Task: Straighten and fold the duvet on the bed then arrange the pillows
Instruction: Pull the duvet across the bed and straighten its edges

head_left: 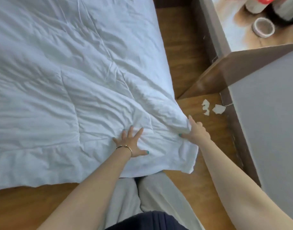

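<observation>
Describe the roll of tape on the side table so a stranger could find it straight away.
Start at the white duvet covering the bed, then look across the strip of wooden floor to the wooden side table at the upper right. The roll of tape lies flat near the table's front edge. Unlike the tall containers behind it, it is a low pale ring with an open centre.

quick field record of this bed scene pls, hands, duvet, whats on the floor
left hand: flat, fingers spread, pressing on the duvet
right hand: gripping the duvet at its corner
duvet: white, wrinkled, spread over the bed, near corner hanging off
floor: wood, with torn white paper scraps
pillows: none in view
</observation>
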